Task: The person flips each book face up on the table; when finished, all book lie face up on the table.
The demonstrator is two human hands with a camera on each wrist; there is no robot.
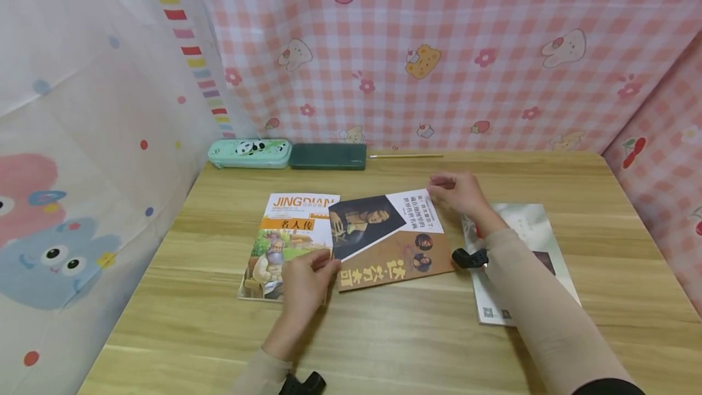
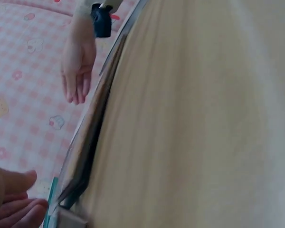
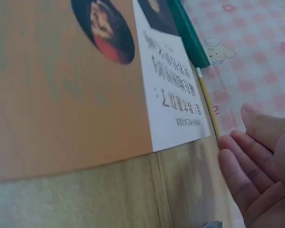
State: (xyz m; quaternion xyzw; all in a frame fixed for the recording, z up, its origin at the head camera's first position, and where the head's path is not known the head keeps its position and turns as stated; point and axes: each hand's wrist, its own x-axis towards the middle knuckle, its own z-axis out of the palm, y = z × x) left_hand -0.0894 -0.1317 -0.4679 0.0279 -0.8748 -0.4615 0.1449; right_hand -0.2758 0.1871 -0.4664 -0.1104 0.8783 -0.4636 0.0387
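On the wood-grained table [image 1: 395, 340], a rounded mint case [image 1: 249, 154] sits at far left, behind an orange-titled paper book [image 1: 267, 233]. The left hand [image 1: 304, 282], empty, fingers loosely bent and thumb apart, is at the lower left corner of the brown rectangular book [image 1: 390, 241], mid-table. The right hand [image 1: 463, 195], fingers relaxed, nearly straight and empty, is near its opposite corner; 1 pale, smooth book [image 1: 529, 229] lies rightmost.

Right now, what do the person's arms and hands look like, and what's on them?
The left hand and right hand are bare, with no gloves. The left sleeve and right sleeve are plain beige. A small, chunky black gadget sits at each wrist. Something black also shows farther up the right arm; I can't tell what.
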